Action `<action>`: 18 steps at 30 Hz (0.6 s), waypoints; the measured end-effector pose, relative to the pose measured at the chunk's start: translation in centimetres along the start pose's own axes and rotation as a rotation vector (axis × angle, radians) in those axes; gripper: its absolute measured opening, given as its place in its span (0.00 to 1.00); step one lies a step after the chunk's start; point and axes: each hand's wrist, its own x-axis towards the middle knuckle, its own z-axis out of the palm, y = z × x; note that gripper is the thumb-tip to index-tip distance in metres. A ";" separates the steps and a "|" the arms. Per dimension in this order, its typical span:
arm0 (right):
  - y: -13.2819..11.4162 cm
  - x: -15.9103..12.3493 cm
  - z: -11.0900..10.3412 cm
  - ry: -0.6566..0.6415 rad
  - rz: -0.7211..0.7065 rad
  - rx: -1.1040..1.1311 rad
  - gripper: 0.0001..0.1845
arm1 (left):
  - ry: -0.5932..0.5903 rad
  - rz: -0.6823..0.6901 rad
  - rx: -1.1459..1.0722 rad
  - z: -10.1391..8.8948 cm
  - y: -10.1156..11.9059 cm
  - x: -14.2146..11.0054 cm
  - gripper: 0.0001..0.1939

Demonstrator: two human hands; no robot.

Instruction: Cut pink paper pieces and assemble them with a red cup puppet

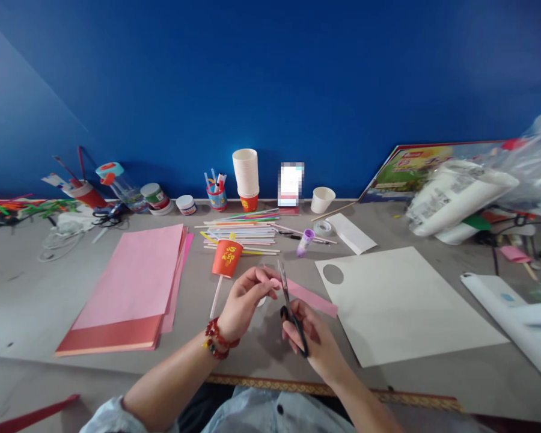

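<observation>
My right hand point(309, 334) is closed round the black handles of a pair of scissors point(285, 291), whose blades point up and away from me. Between finger and thumb, my left hand point(247, 297) pinches a small piece of pink paper point(275, 282) beside the blades. Whether the blades touch that paper I cannot tell. Behind the scissors lies a pink paper strip point(313, 299) on the table. A white piece point(262, 301) shows partly under my left fingers. Left of that hand is an upturned red paper cup point(228, 257) with a straw below it.
Pink and red paper sheets point(130, 270) lie at the left. A large white sheet with a round hole point(406, 313) is at the right. Straws point(241, 233), a purple glue stick point(305, 243), tape point(322, 228) and stacked paper cups point(246, 174) stand or lie toward the blue wall.
</observation>
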 end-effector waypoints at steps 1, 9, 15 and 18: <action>0.3 -0.1 0.1 -0.009 0.004 0.005 0.23 | 0.005 0.009 -0.010 0.1 0.0 0.0 0.10; 0.7 0.3 0.7 0.011 0.002 -0.007 0.24 | 0.044 0.025 -0.028 0.3 -0.3 -0.2 0.12; 0.4 0.5 1.0 0.030 0.008 0.003 0.22 | 0.065 0.026 -0.038 0.3 -0.4 -0.1 0.11; 0.3 0.6 1.1 0.039 0.007 0.001 0.21 | 0.058 0.028 -0.051 0.2 -0.5 -0.1 0.10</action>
